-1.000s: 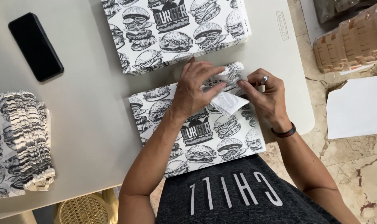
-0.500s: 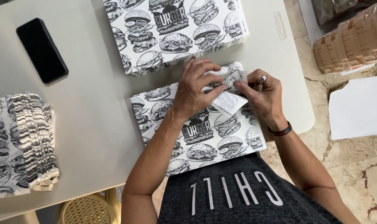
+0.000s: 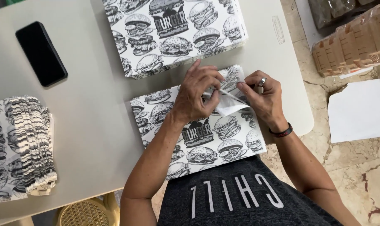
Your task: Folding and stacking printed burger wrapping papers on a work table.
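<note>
A sheet of white paper printed with black burger drawings (image 3: pixel 206 138) lies on the grey table in front of me. Its far right corner is folded up and over, showing the plain white underside (image 3: pixel 229 106). My left hand (image 3: pixel 198 94) presses and pinches that fold from the left. My right hand (image 3: pixel 261 96), with a ring and a dark wristband, pinches the same folded corner from the right. Both hands touch the paper at the fold.
A stack of the same printed sheets (image 3: pixel 173 33) lies just beyond. A pile of folded printed papers (image 3: pixel 20 146) sits at the left edge. A black phone (image 3: pixel 41 53) is far left. Brown cartons (image 3: pixel 353 39) and a white sheet (image 3: pixel 359 111) lie on the floor at right.
Both hands stay on the folded corner; the fingers have shifted slightly along the fold. The view has drifted a little.
</note>
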